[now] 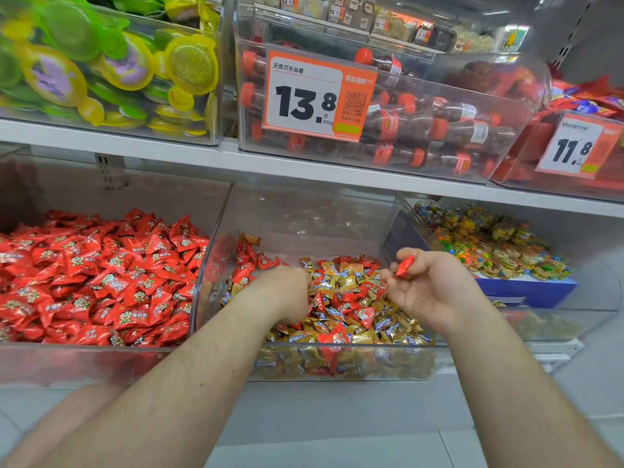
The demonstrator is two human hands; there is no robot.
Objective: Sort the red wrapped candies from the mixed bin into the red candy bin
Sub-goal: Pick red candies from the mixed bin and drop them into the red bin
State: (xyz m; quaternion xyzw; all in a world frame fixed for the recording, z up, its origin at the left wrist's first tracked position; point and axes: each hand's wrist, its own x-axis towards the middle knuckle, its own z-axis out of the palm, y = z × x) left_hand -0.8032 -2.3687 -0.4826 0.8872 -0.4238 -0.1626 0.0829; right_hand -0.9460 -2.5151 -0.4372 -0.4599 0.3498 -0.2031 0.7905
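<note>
The clear mixed bin (341, 363) sits in the middle of the lower shelf, holding gold and red wrapped candies. Left of it the red candy bin (84, 363) is heaped with red wrapped candies (101, 282). My left hand (287, 295) reaches down into the mixed bin, its fingers curled into the pile and hidden, so what they hold does not show. My right hand (429, 285) hovers over the right side of the mixed bin, pinching one red wrapped candy (404, 266) between thumb and fingers.
A third bin of multicoloured candies (489, 244) stands to the right. The shelf above carries bins of green and yellow sweets (111, 62), cola-bottle candies (422, 130) and price tags (314, 96). Grey floor lies below.
</note>
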